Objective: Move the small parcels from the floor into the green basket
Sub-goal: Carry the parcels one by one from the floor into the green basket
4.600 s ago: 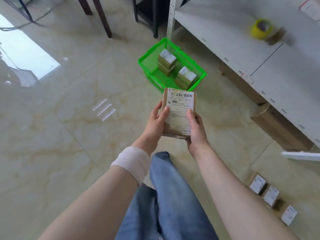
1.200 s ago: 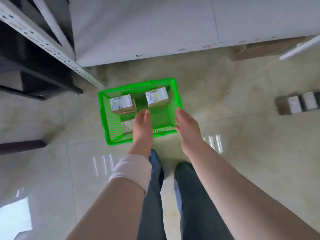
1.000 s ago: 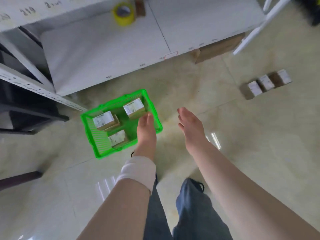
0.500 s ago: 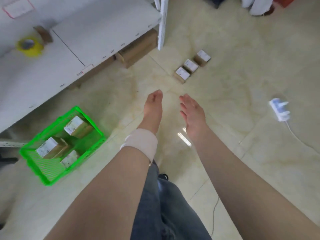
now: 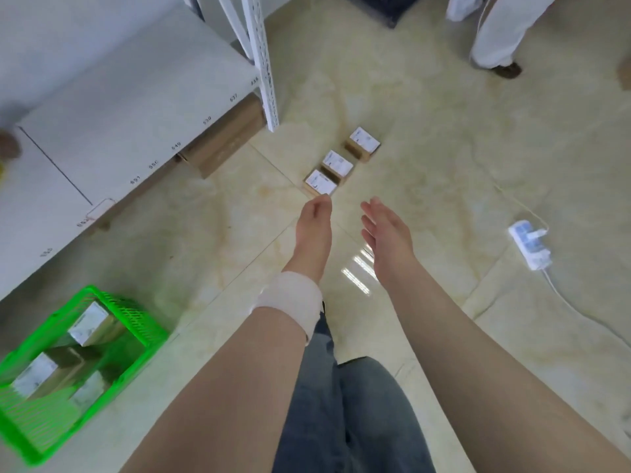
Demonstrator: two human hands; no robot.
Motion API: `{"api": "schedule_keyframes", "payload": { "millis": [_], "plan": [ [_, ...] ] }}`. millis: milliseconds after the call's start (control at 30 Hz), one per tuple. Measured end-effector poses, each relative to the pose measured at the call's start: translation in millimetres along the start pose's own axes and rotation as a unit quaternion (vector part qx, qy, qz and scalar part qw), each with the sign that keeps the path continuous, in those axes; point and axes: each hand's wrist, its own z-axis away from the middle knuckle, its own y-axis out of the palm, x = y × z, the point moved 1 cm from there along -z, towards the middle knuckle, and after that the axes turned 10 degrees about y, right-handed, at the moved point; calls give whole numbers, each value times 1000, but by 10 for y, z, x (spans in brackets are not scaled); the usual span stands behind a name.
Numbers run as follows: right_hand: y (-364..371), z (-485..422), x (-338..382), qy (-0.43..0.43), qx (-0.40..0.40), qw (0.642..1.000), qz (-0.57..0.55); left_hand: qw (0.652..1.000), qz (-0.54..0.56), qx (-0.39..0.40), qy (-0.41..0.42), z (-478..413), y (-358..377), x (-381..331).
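Head view: both arms reach forward over the floor. The left hand (image 5: 313,230) and right hand (image 5: 386,230) are empty, fingers extended and held loosely together, palms facing each other. Three parcels (image 5: 334,165) lie in a diagonal row on the floor just beyond the fingertips. The basket (image 5: 143,331), lower left, holds three more parcels.

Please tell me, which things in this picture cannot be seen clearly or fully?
- Green basket, head view: motion blur; its lower left corner is cut off by the frame edge.
- Parcels in the basket: blurred, labels unreadable, count uncertain.
- Nearest floor parcel: the left hand fingertips overlap its near edge.
- Floor parcel labels: too small to read.
- Second person: cut off by the top edge.
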Motion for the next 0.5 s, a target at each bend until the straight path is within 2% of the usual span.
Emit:
{"api": "schedule_keyframes", "payload": {
  "millis": [300,500],
  "plan": [
    [-797,-1103,1260,30,-32,999,-12,999,-25,20,-26,-1043,1448,-430],
    [-1234,-2007,2175,30,2,999,33,996,18,-37,-75,-1724,2421,-537]
  ]
}}
